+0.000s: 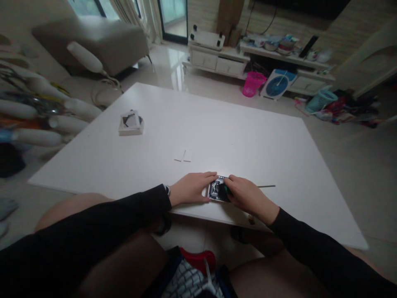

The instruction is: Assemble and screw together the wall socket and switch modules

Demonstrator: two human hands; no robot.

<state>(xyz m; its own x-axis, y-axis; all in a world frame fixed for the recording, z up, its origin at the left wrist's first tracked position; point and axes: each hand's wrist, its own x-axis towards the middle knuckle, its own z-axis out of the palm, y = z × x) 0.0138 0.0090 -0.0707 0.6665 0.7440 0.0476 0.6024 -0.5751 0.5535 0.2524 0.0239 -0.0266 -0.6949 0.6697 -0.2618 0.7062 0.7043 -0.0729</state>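
Note:
A small flat black panel with silvery and white details (215,191), perhaps a circuit board, lies near the front edge of the white table (248,140). My left hand (194,187) grips it by the left side, fingers at the far edge and thumb at the near edge. Over its right part, my right hand (245,194) is closed round a small dark object with a bit of green (228,189). The fingers hide most of that object, so its kind is unclear. Just right of my right hand is a thin grey rod (267,186).
Thin strips and a small white piece (187,156) lie beyond my hands. An open white box (131,126) holding pale and dark items is at the table's far left. White bottle-shaped objects (37,136) crowd the left side. A pink basket (252,84) and a fan (276,85) stand on the floor.

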